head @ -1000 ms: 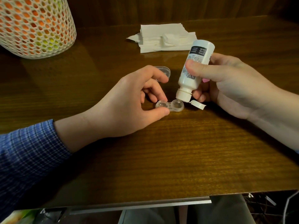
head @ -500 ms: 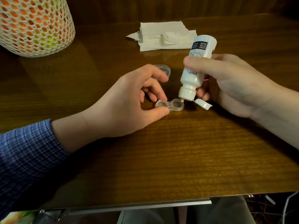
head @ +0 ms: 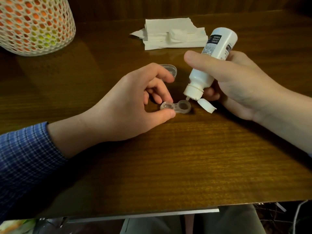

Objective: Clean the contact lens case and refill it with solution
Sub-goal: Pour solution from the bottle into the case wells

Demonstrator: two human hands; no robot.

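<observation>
My right hand point(head: 236, 85) is wrapped tight around the white plastic solution bottle with the printed label point(head: 214, 54), thumb across its front, and the bottle is tipped nozzle-down toward my left. Its hinged white flip cap point(head: 206, 106) hangs open below the neck. The nozzle tip sits just above the far edge of the right-hand well of the small clear plastic contact lens case point(head: 175, 108), which lies flat on the dark wooden table point(head: 168, 166) with its long axis running left to right. My left hand point(head: 128, 105) pinches the case's left well between thumb and fingertip, so the open right well faces the bottle and the right hand is the nearer one to it. I judge the next squeeze depends on keeping the tip over that well.

A clear loose lid point(head: 168, 69) lies just beyond my left fingers; folded white tissues point(head: 173, 36) sit further back, a mesh-covered orange lamp point(head: 33, 24) at far left.

Compared with half a second ago, the bottle leans further over and the nozzle has drifted slightly back from the well's centre; the case has not moved.
</observation>
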